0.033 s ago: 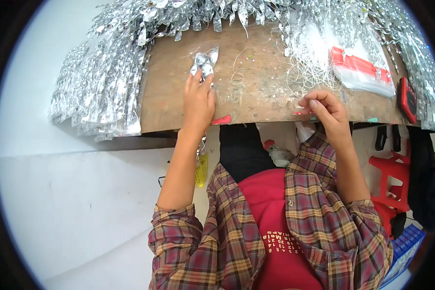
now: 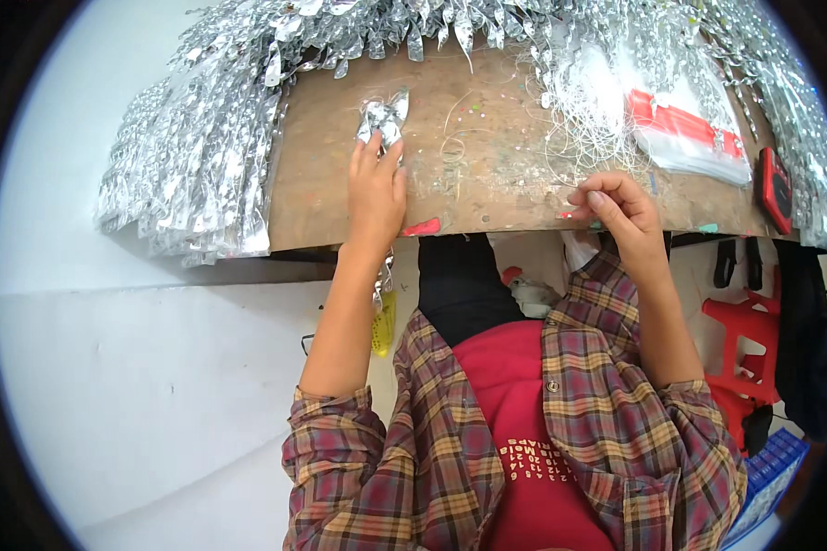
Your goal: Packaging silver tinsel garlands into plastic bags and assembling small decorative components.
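On the brown table, my left hand (image 2: 375,188) lies with its fingers stretched out over a small clear packet of silver foil pieces (image 2: 383,115). The fingertips rest on its near end. A twisted silver strip (image 2: 384,275) hangs past the table edge beside my left wrist. My right hand (image 2: 623,213) is raised at the table's near edge, thumb and fingertips pinched together. Whatever is between them is too fine to make out. Just beyond it lies a tangle of thin white thread (image 2: 588,129).
Silver foil strips (image 2: 193,174) hang thickly at the left and along the back. Clear bags with a red band (image 2: 685,129) lie at the right, near a red device (image 2: 775,190). A red stool (image 2: 749,340) stands below the table on the right.
My left hand and the foil packet have shifted very slightly left. My right hand stays in place.
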`<state>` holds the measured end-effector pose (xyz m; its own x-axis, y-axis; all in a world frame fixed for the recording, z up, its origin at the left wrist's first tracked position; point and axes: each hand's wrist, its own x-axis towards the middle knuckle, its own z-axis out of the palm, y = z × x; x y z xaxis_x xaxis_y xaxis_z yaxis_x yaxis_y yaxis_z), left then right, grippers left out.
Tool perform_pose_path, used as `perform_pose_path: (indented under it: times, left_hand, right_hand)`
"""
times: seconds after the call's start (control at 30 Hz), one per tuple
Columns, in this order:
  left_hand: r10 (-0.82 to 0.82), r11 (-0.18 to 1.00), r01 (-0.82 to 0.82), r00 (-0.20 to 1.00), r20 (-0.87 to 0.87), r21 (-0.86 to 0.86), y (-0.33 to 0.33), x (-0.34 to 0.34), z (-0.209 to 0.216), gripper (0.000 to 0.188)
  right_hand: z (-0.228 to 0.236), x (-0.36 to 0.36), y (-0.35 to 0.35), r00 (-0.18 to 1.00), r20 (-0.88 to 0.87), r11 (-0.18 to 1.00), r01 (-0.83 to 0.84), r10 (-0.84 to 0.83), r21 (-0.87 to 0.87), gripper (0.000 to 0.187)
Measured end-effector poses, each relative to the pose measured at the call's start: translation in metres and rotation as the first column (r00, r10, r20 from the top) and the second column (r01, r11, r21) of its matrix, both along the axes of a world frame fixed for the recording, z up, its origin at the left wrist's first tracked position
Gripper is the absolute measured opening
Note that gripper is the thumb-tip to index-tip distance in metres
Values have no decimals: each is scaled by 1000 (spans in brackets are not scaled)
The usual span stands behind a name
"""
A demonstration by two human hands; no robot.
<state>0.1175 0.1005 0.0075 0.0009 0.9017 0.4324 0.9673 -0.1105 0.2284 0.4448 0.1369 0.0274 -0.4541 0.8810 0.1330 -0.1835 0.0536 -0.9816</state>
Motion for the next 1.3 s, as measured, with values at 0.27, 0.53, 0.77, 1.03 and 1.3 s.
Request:
perform_pose_path:
  times: [0.27,0.53,0.77,1.03,1.3]
  left_hand:
    - [156,952,-229,935,318,205,-90,22,55,32]
    - [547,794,-387,121,828,-468,-273,-40,-143,12]
    - [858,511,184,-172,485,-839,-263,18,-140,38]
    - [787,504,472,93,610,-723,-336,-5,-185,41]
    - [857,474,570,-125,499,-671,-294,-11,-239,44]
  right_hand:
    - [-17,19,-22,996,81,992,-34,44,-119,14]
    - [-18,20,-52,962,33,948,-259,269,-187,12]
    - [-40,6,-60,954,109,938,-248,280,-242,11]
    - [-46,2,-66,960,71,934,-246,272,-258,12]
    - [-54,12,-71,966,65,932,-220,249,-287,12]
